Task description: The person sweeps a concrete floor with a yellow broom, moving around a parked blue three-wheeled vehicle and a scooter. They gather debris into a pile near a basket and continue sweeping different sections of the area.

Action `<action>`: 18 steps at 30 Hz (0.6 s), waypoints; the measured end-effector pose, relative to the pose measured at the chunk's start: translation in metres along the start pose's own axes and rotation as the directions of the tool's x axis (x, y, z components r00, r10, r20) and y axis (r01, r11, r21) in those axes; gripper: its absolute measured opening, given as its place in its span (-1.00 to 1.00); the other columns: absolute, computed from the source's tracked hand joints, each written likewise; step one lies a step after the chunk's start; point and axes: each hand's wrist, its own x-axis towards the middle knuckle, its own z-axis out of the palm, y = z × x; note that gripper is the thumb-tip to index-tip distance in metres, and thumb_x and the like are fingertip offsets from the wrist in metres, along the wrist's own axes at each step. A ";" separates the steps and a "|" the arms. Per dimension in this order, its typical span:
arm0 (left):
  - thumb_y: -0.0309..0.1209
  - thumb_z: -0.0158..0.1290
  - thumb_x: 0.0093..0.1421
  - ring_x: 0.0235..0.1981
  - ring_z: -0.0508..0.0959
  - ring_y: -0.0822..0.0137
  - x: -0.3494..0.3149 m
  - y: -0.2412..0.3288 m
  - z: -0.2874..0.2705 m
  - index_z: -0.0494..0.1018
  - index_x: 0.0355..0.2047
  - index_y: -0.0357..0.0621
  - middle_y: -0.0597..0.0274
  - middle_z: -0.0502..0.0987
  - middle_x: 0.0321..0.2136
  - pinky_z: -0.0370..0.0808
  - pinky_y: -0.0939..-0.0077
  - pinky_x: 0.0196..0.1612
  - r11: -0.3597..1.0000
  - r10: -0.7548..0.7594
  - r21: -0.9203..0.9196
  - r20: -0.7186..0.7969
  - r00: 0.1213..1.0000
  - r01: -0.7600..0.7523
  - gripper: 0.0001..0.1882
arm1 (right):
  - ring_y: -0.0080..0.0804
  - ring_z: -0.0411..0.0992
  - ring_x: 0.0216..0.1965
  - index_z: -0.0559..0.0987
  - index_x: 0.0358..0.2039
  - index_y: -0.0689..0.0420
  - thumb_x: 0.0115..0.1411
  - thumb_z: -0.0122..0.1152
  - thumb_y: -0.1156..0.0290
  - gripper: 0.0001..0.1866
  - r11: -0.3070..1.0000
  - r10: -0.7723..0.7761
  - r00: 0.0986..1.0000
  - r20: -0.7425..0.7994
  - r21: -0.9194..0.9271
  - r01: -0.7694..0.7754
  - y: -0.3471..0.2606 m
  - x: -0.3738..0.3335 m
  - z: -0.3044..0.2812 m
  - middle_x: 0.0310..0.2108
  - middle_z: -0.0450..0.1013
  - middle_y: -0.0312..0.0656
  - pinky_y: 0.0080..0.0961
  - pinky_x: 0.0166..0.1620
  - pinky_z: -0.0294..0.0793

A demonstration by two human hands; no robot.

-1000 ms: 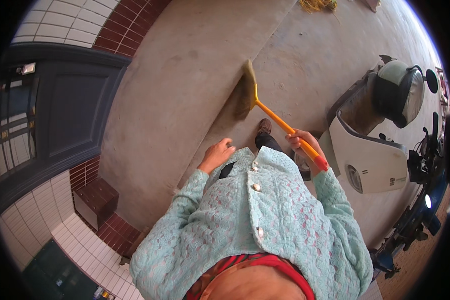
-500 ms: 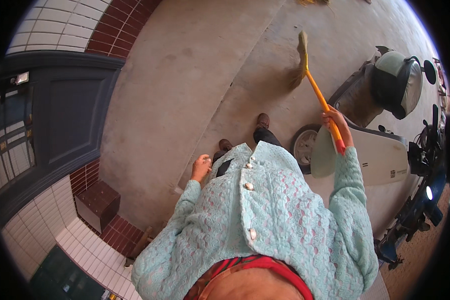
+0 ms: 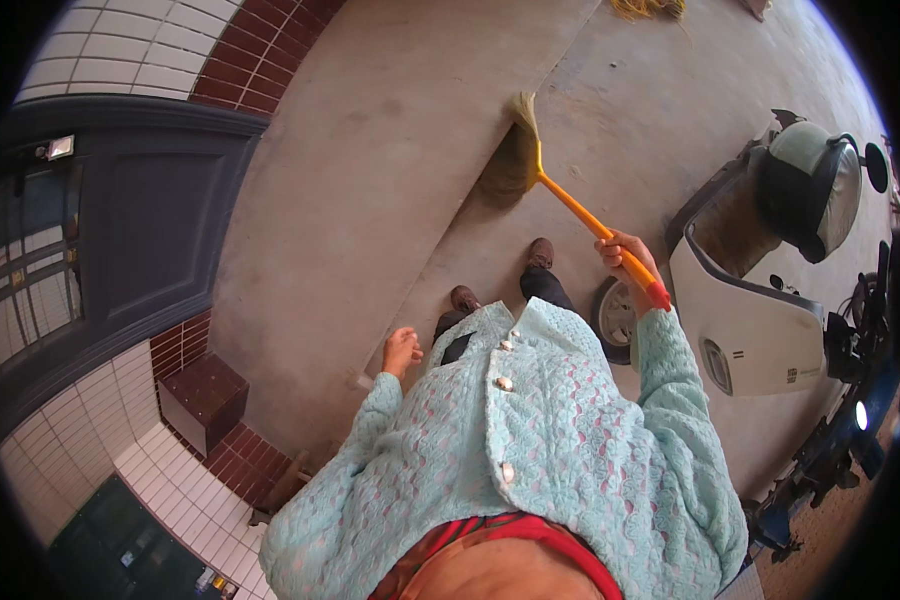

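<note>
My right hand (image 3: 625,256) is closed round the orange handle of a broom (image 3: 574,206), near the handle's red end. Its fan of straw-coloured bristles reaches forward and left to the concrete floor, over a straight seam, with the lower part blurred. At my left side hangs my left hand (image 3: 402,352), empty, fingers loosely bent and a little apart. The brown shoes (image 3: 540,253) on my feet stand behind the bristles, one ahead of the other.
To my right stands a white scooter (image 3: 750,320), with another dark vehicle (image 3: 820,440) beyond it. A dark grey door (image 3: 160,220) and tiled wall (image 3: 120,45) line the left, where a brown block (image 3: 205,400) juts out. Yellow strands (image 3: 650,8) lie far ahead.
The broom has swung left across the floor, its bristles now over the seam. My right hand has moved left and slightly back with it. The left hand has dropped slightly.
</note>
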 end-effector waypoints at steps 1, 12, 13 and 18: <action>-0.38 -0.13 0.05 -0.67 0.42 0.40 0.000 -0.001 -0.002 0.25 -0.18 -0.23 0.19 0.37 -0.56 0.41 0.53 -0.64 1.000 0.018 -0.006 0.003 1.000 -0.018 -0.68 | -0.74 0.16 -0.72 0.18 -0.39 0.28 -0.03 -0.17 0.59 -0.85 0.995 0.015 1.000 0.017 0.094 -0.017 -0.007 0.006 -0.004 -0.56 0.17 -0.22 -0.89 -0.70 0.24; -0.39 -0.12 0.05 -0.70 0.38 0.38 -0.001 -0.061 -0.015 0.26 -0.20 -0.22 0.19 0.35 -0.60 0.35 0.48 -0.69 0.992 0.100 0.079 0.009 0.995 -0.100 -0.71 | -0.68 0.13 -0.78 0.02 0.06 -0.02 -0.11 -0.19 0.68 -0.34 0.943 -0.271 0.962 -0.022 -0.207 0.261 0.021 -0.082 0.042 -0.59 0.18 -0.26 -0.79 -0.72 0.27; -0.39 -0.13 0.05 -0.70 0.37 0.39 -0.002 -0.060 -0.013 0.26 -0.21 -0.22 0.19 0.35 -0.61 0.34 0.49 -0.69 0.993 0.090 0.074 0.013 0.996 -0.091 -0.71 | -0.69 0.12 -0.77 0.01 0.07 -0.03 -0.11 -0.18 0.68 -0.33 0.955 -0.248 0.969 0.009 -0.163 0.246 0.026 -0.096 0.053 -0.58 0.18 -0.26 -0.79 -0.73 0.26; -0.39 -0.14 0.05 -0.72 0.35 0.42 -0.003 -0.031 -0.005 0.24 -0.20 -0.21 0.22 0.33 -0.62 0.34 0.52 -0.66 0.998 0.041 0.042 0.014 0.999 -0.042 -0.71 | -0.73 0.11 -0.76 0.00 0.06 0.06 -0.07 -0.13 0.65 -0.37 0.987 -0.156 0.970 0.188 0.073 0.145 0.064 -0.097 0.060 -0.57 0.18 -0.27 -0.80 -0.74 0.22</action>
